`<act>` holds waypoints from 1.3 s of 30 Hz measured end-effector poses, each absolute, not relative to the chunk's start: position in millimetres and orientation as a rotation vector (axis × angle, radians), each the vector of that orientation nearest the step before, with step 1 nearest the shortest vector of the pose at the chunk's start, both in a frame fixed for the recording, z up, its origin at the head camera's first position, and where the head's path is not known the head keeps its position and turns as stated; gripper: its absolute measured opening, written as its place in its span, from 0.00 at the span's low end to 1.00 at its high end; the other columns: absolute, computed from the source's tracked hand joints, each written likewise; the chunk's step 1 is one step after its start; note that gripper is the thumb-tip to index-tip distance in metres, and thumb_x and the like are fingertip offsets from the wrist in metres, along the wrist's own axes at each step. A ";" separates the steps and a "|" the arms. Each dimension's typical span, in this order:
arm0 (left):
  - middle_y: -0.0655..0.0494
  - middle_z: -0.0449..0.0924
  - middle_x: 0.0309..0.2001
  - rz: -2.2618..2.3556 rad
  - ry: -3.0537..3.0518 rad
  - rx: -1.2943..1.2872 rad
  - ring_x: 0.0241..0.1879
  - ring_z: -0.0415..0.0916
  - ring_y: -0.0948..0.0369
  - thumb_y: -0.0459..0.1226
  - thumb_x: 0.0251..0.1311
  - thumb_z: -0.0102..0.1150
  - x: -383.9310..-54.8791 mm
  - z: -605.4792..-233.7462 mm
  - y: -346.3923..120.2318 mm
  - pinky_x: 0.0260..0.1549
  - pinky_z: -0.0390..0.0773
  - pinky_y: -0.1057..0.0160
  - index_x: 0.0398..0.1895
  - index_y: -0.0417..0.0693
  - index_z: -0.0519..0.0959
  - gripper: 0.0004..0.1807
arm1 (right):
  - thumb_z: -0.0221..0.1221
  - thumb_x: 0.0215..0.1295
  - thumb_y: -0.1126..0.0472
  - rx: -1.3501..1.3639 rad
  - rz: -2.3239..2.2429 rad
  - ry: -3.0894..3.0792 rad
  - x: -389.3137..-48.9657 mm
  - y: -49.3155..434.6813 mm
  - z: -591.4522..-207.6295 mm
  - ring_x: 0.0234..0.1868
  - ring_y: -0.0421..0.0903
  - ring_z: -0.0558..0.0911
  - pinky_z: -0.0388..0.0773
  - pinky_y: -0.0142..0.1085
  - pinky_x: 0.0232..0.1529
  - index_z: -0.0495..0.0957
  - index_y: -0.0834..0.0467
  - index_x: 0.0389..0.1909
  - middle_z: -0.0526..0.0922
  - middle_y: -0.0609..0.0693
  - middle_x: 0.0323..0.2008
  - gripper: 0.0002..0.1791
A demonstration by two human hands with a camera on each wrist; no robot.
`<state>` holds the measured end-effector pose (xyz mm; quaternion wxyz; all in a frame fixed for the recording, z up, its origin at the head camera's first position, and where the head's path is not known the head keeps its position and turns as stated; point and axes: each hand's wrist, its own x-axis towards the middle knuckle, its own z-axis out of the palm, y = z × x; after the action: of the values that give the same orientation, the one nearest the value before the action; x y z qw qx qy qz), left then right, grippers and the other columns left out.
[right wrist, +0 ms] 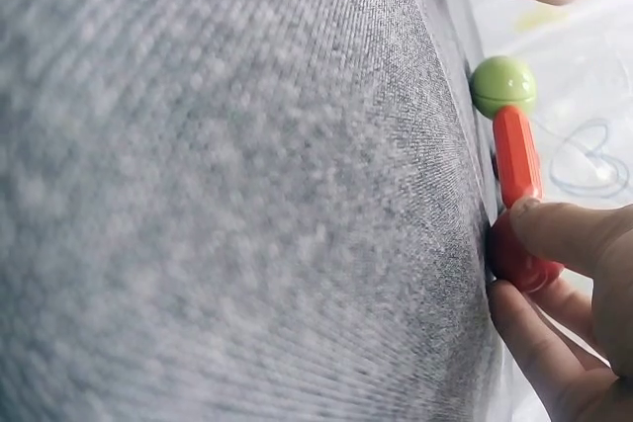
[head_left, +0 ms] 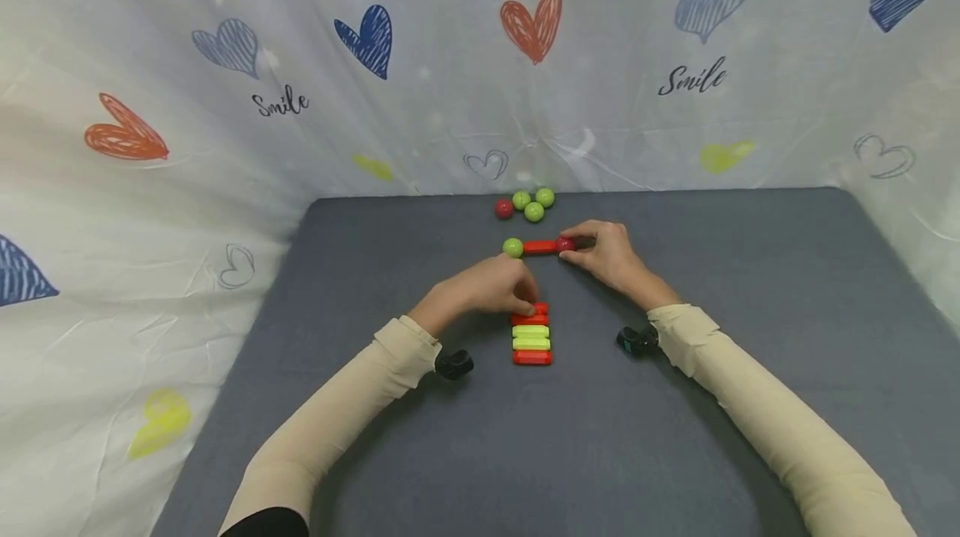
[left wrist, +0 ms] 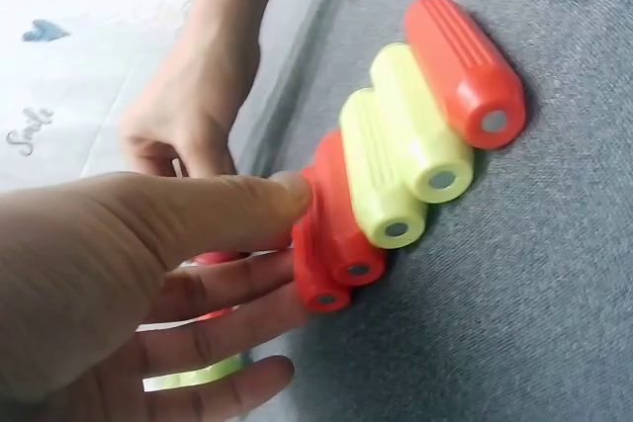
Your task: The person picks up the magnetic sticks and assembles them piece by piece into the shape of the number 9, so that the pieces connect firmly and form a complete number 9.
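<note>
My left hand (head_left: 491, 285) pinches the far red magnetic rod (left wrist: 318, 289) between thumb and fingers, at the far end of a row of rods. Beside that one in the row lie another red rod (left wrist: 348, 219), two yellow-green rods (head_left: 531, 338) and a red rod (head_left: 532, 358) at the near end. Grey magnet discs show in the rod ends. Farther back, my right hand (head_left: 611, 258) grips a red ball (right wrist: 519, 254) with thumb and fingertips. This ball sits at the right end of a red rod (head_left: 538, 247), and a green ball (head_left: 513, 248) is at its left end.
Behind the joined pieces, a red ball (head_left: 504, 208) and several green balls (head_left: 534, 212) lie clustered near the far edge of the grey table (head_left: 390, 228). A white curtain (head_left: 435, 103) with printed hearts hangs behind the table. Both wrists wear dark cameras.
</note>
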<state>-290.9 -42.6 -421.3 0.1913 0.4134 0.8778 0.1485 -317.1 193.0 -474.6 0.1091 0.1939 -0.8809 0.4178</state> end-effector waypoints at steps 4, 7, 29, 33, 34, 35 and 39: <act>0.62 0.86 0.37 0.381 2.462 1.133 0.35 0.80 0.70 0.41 0.62 0.70 -292.2 -423.3 -39.4 0.38 0.79 0.68 0.44 0.49 0.89 0.10 | 0.75 0.53 0.67 0.564 1.242 -2.590 -317.3 192.5 -474.4 0.41 0.55 0.87 0.84 0.42 0.36 0.87 0.64 0.45 0.86 0.60 0.42 0.17; 0.62 0.86 0.37 0.370 2.469 1.111 0.35 0.80 0.70 0.40 0.62 0.70 -293.1 -424.1 -39.0 0.38 0.79 0.68 0.44 0.49 0.89 0.09 | 0.75 0.53 0.68 0.557 1.255 -2.592 -317.7 192.7 -474.4 0.41 0.55 0.87 0.84 0.43 0.36 0.87 0.64 0.45 0.86 0.61 0.43 0.17; 0.62 0.86 0.32 0.959 2.649 0.714 0.27 0.81 0.63 0.41 0.62 0.69 -295.3 -438.8 -68.4 0.28 0.80 0.64 0.40 0.49 0.90 0.08 | 0.76 0.52 0.67 0.575 1.221 -2.578 -318.5 196.7 -477.1 0.41 0.52 0.86 0.84 0.42 0.36 0.88 0.62 0.45 0.87 0.57 0.42 0.17; 0.58 0.86 0.31 1.161 2.669 0.388 0.25 0.83 0.59 0.42 0.60 0.71 -295.5 -442.8 -71.2 0.26 0.81 0.62 0.37 0.48 0.90 0.08 | 0.76 0.52 0.67 0.583 1.213 -2.578 -319.0 197.5 -477.0 0.41 0.53 0.86 0.84 0.44 0.36 0.88 0.63 0.45 0.87 0.58 0.43 0.17; 0.57 0.86 0.31 1.206 2.656 0.324 0.24 0.84 0.59 0.41 0.59 0.71 -295.9 -444.5 -71.6 0.27 0.82 0.62 0.36 0.48 0.91 0.08 | 0.75 0.52 0.67 0.584 1.212 -2.582 -319.0 197.1 -476.7 0.41 0.53 0.86 0.84 0.44 0.36 0.87 0.63 0.45 0.87 0.59 0.43 0.17; 0.57 0.86 0.32 1.252 2.632 0.263 0.24 0.84 0.59 0.41 0.59 0.71 -296.3 -446.2 -71.9 0.27 0.82 0.61 0.36 0.47 0.90 0.07 | 0.75 0.52 0.67 0.586 1.210 -2.586 -319.1 196.5 -476.2 0.41 0.53 0.86 0.84 0.44 0.36 0.87 0.63 0.45 0.87 0.59 0.43 0.18; 0.53 0.86 0.33 1.388 2.548 0.094 0.25 0.85 0.58 0.38 0.59 0.71 -296.9 -449.5 -70.9 0.26 0.84 0.61 0.35 0.43 0.90 0.07 | 0.75 0.53 0.66 0.588 1.212 -2.602 -319.7 193.5 -474.9 0.42 0.53 0.86 0.84 0.44 0.37 0.87 0.64 0.46 0.86 0.60 0.44 0.18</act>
<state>-296.9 -70.9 -449.5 0.1190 0.0323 0.8715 0.4747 -319.7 193.5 -474.9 0.1055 0.1996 -0.8830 0.4114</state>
